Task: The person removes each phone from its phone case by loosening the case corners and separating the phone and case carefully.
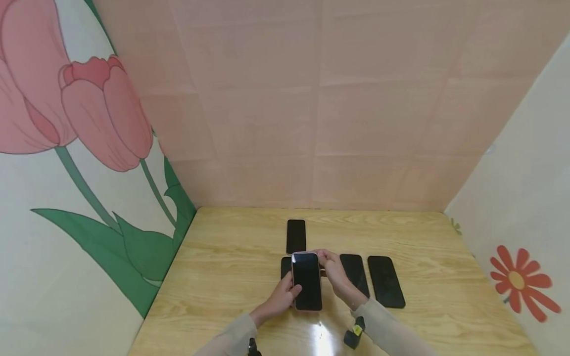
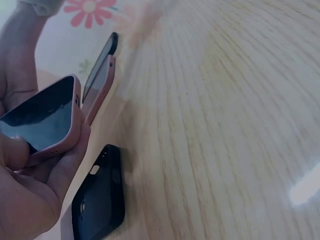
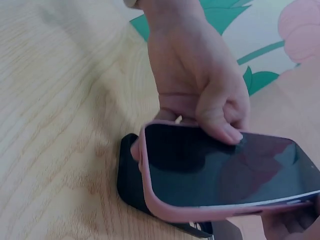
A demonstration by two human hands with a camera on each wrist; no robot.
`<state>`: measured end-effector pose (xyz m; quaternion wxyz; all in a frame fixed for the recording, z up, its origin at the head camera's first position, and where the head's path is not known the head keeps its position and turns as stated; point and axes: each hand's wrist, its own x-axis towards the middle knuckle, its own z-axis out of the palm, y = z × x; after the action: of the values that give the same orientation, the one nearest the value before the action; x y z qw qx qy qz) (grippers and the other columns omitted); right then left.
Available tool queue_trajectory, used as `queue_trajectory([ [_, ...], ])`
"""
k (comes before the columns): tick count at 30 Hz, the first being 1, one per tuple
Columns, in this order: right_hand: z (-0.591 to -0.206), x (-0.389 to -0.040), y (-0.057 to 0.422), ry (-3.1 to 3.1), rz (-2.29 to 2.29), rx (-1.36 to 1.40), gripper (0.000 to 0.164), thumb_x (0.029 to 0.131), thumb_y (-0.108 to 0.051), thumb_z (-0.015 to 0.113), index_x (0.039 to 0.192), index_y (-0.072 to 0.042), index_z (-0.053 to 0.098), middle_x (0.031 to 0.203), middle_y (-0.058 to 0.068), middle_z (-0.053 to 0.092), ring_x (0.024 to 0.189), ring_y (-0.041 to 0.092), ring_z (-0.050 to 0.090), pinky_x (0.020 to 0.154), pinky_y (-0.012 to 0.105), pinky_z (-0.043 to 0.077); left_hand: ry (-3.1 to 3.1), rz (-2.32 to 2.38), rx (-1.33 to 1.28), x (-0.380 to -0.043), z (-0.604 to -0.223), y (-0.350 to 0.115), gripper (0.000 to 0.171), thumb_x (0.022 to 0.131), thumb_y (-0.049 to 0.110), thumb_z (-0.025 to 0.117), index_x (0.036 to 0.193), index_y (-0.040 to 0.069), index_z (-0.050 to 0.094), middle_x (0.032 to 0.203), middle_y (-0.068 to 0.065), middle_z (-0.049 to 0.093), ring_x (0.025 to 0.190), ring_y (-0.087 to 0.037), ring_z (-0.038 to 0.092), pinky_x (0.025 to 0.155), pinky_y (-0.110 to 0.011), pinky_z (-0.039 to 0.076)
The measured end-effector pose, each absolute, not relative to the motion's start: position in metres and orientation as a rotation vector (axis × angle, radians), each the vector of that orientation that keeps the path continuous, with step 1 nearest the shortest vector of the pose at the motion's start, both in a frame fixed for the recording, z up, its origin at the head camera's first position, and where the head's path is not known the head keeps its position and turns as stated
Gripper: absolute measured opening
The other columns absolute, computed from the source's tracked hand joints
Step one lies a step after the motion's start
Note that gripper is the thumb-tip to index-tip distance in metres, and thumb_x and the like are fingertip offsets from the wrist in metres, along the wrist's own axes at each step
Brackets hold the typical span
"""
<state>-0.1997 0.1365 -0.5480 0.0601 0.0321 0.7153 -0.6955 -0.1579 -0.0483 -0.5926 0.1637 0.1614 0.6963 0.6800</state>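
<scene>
A smartphone (image 1: pixel 307 283) with a dark screen, in a pink case, is held face up over the table. My left hand (image 1: pixel 281 295) grips its left side, the thumb (image 3: pixel 220 125) lying over the edge of the screen and the fingers underneath. My right hand (image 1: pixel 335 273) pinches the phone's upper right corner. In the right wrist view only part of that hand (image 3: pixel 295 225) shows, below the pink rim. Partly covered by the held phone, a black phone case (image 2: pixel 100 197) lies on the table, its camera-side cutouts showing in the left wrist view.
Beyond the hands lies a black phone (image 1: pixel 296 236). Two more dark phones (image 1: pixel 355 272) rest side by side to the right, near the right forearm; one has a pink edge in the left wrist view. The wooden table (image 1: pixel 213 277) meets a pink back wall and floral side walls.
</scene>
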Motion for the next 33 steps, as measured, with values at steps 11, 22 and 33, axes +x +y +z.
queue_trajectory([
  [11, -0.555, -0.202, 0.139, 2.019, -2.119, 0.041, 0.034, 0.107, -0.011, 0.037, 0.113, 0.010, 0.063, 0.094, 0.009, 0.067, 0.084, 0.021, 0.063, 0.075, 0.037, 0.055, 2.045, 1.927, 0.444, -0.157, -0.595, -0.053, 0.029, 0.103, 0.000, 0.045, 0.131, -0.002, 0.044, 0.122, -0.024, 0.064, 0.105, -0.033, 0.066, 0.083, -0.041, 0.058],
  [22, -0.562, -0.190, 0.141, 2.119, -2.011, -0.110, 0.034, 0.109, -0.016, 0.037, 0.110, 0.011, 0.057, 0.090, 0.008, 0.063, 0.082, 0.018, 0.059, 0.075, 0.037, 0.053, 2.019, 2.061, 0.370, -0.165, -0.586, -0.051, 0.033, 0.104, 0.007, 0.046, 0.135, -0.004, 0.041, 0.115, -0.027, 0.065, 0.097, -0.038, 0.068, 0.071, -0.045, 0.060],
  [33, -0.569, -0.182, 0.144, 2.157, -1.943, -0.246, 0.037, 0.108, -0.017, 0.042, 0.119, 0.016, 0.055, 0.096, 0.021, 0.066, 0.080, 0.027, 0.067, 0.075, 0.053, 0.058, 1.947, 2.226, 0.296, -0.177, -0.582, -0.049, 0.034, 0.106, 0.012, 0.043, 0.132, -0.010, 0.036, 0.121, -0.032, 0.059, 0.102, -0.044, 0.065, 0.078, -0.047, 0.058],
])
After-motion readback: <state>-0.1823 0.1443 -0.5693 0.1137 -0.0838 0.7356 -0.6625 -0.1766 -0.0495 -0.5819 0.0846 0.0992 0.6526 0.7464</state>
